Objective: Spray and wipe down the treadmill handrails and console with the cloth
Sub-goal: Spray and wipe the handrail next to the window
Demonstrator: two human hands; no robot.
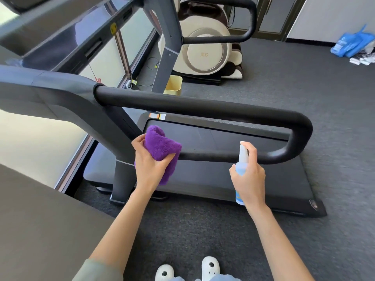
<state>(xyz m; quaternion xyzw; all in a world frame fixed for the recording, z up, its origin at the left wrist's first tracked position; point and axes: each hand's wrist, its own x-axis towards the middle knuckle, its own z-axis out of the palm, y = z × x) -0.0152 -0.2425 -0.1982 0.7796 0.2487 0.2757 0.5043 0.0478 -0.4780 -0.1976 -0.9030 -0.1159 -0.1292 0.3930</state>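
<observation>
I stand beside the treadmill, facing its near black padded handrail (203, 106), a loop that bends back at the right end. My left hand (149, 165) grips a folded purple cloth (160, 145) against the lower bar of the loop, close to the grey upright post (121, 138). My right hand (249, 175) holds a small clear spray bottle (242, 159) upright, index finger on its nozzle, just in front of the lower bar. The far handrail (249, 19) shows at the top. The console (50, 35) lies upper left, seen at a slant.
The treadmill deck (233, 179) lies under the rail on grey carpet. A cream massage chair (205, 51) and a yellow bin (173, 85) stand beyond. Blue bags (351, 43) lie at the far right. A window wall runs along the left. My white slippers (210, 267) show below.
</observation>
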